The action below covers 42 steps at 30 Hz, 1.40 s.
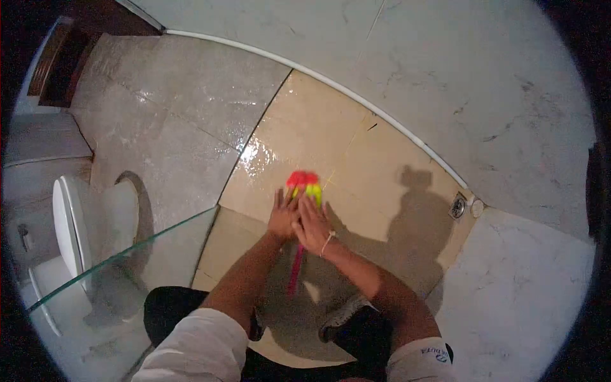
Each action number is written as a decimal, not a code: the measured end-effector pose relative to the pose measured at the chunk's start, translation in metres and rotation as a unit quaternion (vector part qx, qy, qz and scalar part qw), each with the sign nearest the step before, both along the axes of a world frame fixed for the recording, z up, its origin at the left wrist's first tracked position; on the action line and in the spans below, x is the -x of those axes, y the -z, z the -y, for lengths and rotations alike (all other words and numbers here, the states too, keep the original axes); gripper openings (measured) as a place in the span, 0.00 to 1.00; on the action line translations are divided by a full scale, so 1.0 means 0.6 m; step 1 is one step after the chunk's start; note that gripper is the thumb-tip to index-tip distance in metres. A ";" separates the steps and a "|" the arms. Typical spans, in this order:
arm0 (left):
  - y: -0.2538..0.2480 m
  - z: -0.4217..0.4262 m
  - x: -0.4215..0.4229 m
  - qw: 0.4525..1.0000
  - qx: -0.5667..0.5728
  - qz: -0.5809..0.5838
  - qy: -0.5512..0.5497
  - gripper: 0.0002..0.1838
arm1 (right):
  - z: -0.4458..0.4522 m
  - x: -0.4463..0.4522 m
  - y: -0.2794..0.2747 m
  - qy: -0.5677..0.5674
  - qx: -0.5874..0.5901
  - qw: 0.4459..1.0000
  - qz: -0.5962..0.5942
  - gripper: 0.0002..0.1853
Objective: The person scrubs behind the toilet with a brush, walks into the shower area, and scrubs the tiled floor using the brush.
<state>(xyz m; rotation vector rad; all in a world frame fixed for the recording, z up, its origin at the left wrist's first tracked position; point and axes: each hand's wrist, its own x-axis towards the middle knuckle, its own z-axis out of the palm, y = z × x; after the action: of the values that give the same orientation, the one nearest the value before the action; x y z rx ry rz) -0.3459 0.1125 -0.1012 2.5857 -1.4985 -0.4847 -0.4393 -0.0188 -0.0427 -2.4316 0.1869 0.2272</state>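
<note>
A scrub brush (302, 178) with a red and yellow head lies against the tan tiled floor (356, 172). Its pink handle (294, 270) runs back beneath my wrists. My left hand (282, 215) grips the left side of the brush head, fingers pointing forward. Pressed over the head from the right is my right hand (312, 223), its thumb side touching my left hand. The fingertips are slightly blurred, and the undersides of both hands are hidden.
Wet grey tiles (172, 137) adjoin the tan floor on the left. A glass panel (153, 254) stands between me and a white toilet (73, 219). Marbled walls (445, 76) rise ahead and right. A metal drain (457, 206) sits in the right corner.
</note>
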 end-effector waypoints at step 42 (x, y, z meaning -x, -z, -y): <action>0.068 0.118 -0.316 0.985 0.172 -0.007 -0.013 0.41 | 0.123 -0.353 0.141 -0.019 0.111 0.992 0.057 0.51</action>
<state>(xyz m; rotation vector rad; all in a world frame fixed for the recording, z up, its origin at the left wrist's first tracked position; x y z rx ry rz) -0.1564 0.0416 -0.1422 2.3252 -1.3992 -0.2175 -0.2278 -0.0927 -0.1272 -2.6614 0.1212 0.0869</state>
